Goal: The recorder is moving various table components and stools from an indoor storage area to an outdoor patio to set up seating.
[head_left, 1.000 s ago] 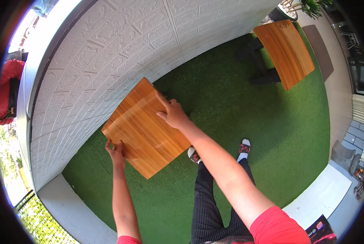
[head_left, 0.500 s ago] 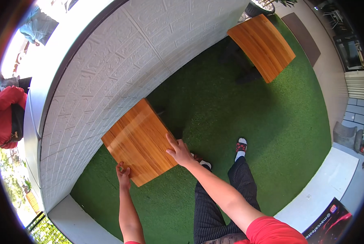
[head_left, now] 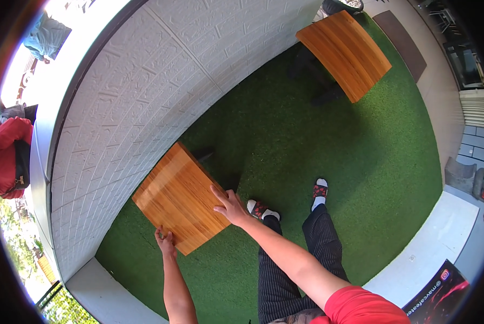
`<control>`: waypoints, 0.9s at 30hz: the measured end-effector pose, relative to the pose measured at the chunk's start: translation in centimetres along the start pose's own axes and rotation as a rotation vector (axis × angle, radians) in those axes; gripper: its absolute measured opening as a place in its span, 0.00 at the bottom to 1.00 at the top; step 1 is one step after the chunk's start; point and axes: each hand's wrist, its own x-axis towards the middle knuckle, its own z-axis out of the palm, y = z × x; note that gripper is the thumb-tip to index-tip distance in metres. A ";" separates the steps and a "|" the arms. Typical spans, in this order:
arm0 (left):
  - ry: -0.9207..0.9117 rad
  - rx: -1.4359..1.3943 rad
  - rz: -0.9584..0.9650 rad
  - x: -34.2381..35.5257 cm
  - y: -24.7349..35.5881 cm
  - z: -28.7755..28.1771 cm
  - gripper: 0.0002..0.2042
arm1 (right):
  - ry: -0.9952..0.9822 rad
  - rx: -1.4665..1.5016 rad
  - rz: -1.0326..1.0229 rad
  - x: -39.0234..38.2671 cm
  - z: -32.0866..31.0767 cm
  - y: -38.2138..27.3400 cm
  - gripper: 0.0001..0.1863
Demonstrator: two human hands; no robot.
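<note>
A small wooden table (head_left: 180, 197) with a glossy striped brown top stands beside the white wall at left of centre. My left hand (head_left: 166, 241) is at its near left edge, fingers bent over the rim. On the opposite edge lies my right hand (head_left: 233, 207), its thumb on the top and its index finger stretched along the side. The other right fingers curl at the edge and are partly hidden. Dark legs show faintly in the shadow beneath the top.
A second wooden table (head_left: 350, 54) stands at the far right. The white brick-patterned wall (head_left: 145, 102) curves along the left. My feet, in dark red-patterned slippers (head_left: 261, 209), are on green turf (head_left: 382, 178). A low white ledge (head_left: 425, 237) edges the right; a person in red (head_left: 12, 156) is beyond the wall.
The near table has shifted toward me along the wall, with both hands at its edges. My left fingers now rest closer on the rim. More of my left slipper shows.
</note>
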 end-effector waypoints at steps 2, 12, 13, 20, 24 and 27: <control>-0.043 0.163 -0.039 0.8 0.2 0.3 0.23 | -0.026 -0.002 0.023 -0.2 0.0 0.3 0.44; 0.047 0.801 0.735 -11.0 -3.9 14.0 0.15 | -0.125 -0.092 0.061 -13.6 -9.1 7.3 0.25; -0.022 0.757 0.779 -13.4 -5.0 16.0 0.14 | -0.089 -0.036 0.057 -16.7 -11.0 9.4 0.22; -0.875 0.271 0.054 -31.6 -9.6 34.7 0.05 | 0.296 -0.117 0.762 -42.2 -25.8 30.6 0.18; -1.306 0.456 -0.205 -36.6 -8.9 43.7 0.09 | 0.432 0.030 0.952 -51.0 -36.4 35.9 0.14; -1.436 1.055 0.148 -41.9 -6.2 52.3 0.14 | 0.812 0.313 1.020 -55.1 -41.6 40.8 0.09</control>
